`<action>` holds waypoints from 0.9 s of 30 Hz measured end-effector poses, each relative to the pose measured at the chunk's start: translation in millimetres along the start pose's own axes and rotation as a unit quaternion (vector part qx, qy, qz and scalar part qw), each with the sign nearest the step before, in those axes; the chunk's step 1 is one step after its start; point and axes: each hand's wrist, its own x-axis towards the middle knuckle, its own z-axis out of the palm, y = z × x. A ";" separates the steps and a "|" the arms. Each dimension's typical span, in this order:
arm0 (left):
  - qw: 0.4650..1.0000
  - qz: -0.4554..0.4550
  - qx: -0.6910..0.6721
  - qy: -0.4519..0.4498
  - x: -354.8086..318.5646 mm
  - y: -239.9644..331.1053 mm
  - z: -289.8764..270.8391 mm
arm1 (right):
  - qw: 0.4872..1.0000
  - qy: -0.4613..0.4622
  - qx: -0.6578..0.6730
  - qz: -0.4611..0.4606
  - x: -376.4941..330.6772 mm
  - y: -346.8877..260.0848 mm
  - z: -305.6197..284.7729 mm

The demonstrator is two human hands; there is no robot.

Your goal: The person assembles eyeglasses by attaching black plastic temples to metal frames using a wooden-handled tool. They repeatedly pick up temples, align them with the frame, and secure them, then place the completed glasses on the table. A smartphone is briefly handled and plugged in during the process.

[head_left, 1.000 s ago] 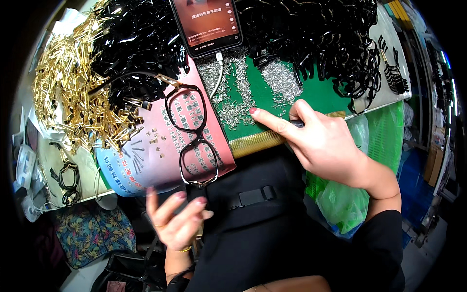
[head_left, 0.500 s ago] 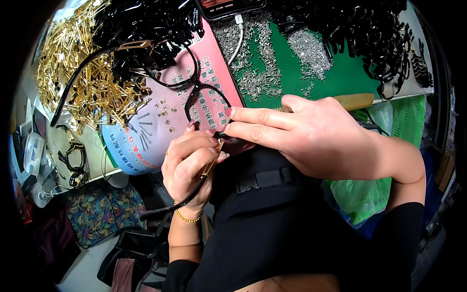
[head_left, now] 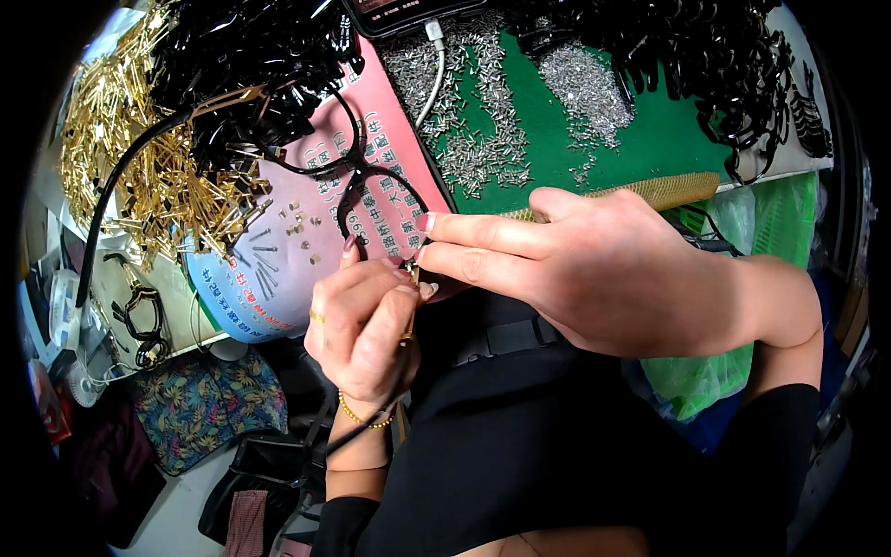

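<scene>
Black eyeglass frame [head_left: 371, 200] is up off the desk, lenses empty, tilted with one rim low by my fingers [head_left: 408, 295] and the other rim higher up. At its lower corner I'm pinching a small gold temple piece [head_left: 409, 306], upright, against the hinge.

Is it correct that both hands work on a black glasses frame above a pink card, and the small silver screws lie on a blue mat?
Not quite. The head view shows the silver screws on a green mat, not blue. Otherwise correct: left hand and right hand work on the black glasses frame above the pink card.
</scene>
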 end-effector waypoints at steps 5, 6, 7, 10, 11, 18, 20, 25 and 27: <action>0.996 -0.091 -0.013 -0.015 8.1 5.3 -1.9 | 1.000 0.002 0.012 0.001 1.6 0.6 0.9; 0.997 -0.077 -0.008 -0.012 4.8 4.1 -1.4 | 1.000 0.004 0.020 -0.004 1.5 1.6 0.9; 0.998 -0.064 -0.004 -0.009 2.2 3.5 -1.5 | 1.000 0.006 0.028 -0.009 1.1 2.8 1.5; 0.997 -0.053 -0.035 -0.047 2.0 -1.6 -8.1 | 0.999 -0.023 0.035 -0.008 3.9 4.0 -4.5; 0.996 -0.049 -0.041 -0.055 2.3 -4.6 -10.1 | 0.999 -0.024 0.037 -0.006 4.1 3.4 -5.6; 0.993 -0.038 -0.095 -0.057 4.5 -19.8 -16.3 | 0.989 0.020 -0.135 -0.061 10.2 1.3 -2.8; 0.991 -0.045 -0.115 -0.059 0.7 -20.4 -16.5 | 0.978 0.048 -0.194 -0.068 12.1 -0.5 4.3; 0.986 -0.049 -0.154 -0.034 -3.5 -23.4 -12.2 | 0.953 0.144 -0.258 -0.065 11.5 -5.0 21.2; 0.988 -0.043 -0.147 -0.033 -2.8 -23.4 -10.7 | 0.961 0.154 -0.220 -0.063 9.5 -3.1 25.9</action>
